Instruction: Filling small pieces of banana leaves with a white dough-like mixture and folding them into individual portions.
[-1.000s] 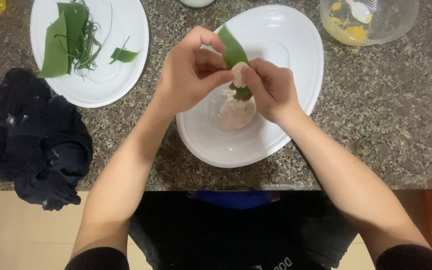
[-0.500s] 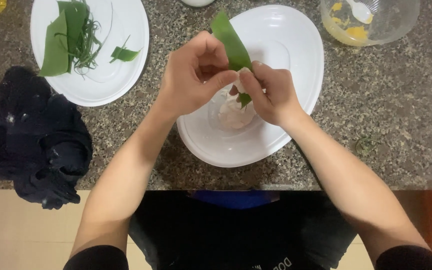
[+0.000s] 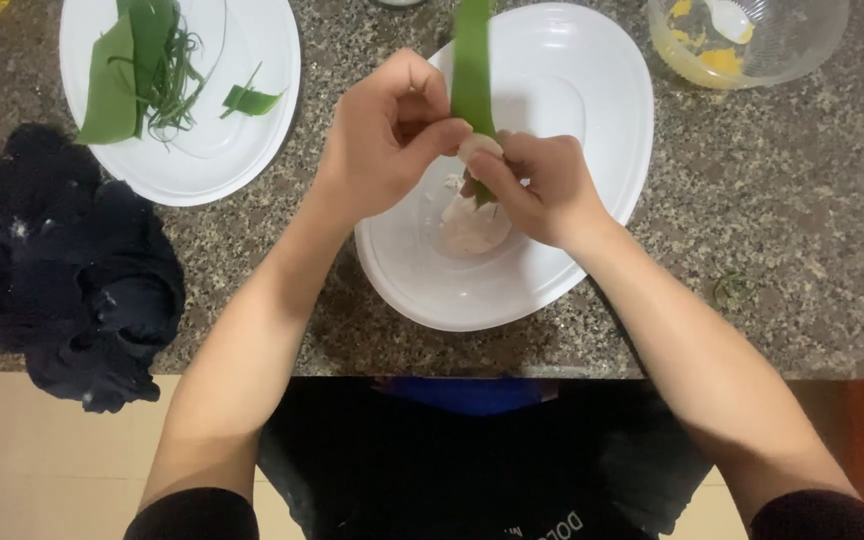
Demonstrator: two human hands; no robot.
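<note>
Leaf strip (image 3: 472, 70) pinched with pale filling lump (image 3: 479, 147) by left hand (image 3: 387, 135) and right hand (image 3: 532, 190), both grips closed on it, over white dish (image 3: 592, 120). Risk: loose pinch, filling drops; hard pull, leaf tears.

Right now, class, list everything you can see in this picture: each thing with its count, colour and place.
leaf: one, green, upright strip pinched between both hands
dough: one pale lump, in the bowl under the hands
bowl: one, white, centre of counter
plate: one, white, top left
leaf pieces: several, green, on the plate
cloth: one, dark, left edge of counter
clear bowl: one, yellow remains and a white spoon inside, top right
counter: one, grey speckled
left hand: pinching the leaf
right hand: gripping the leaf's lower end
</note>
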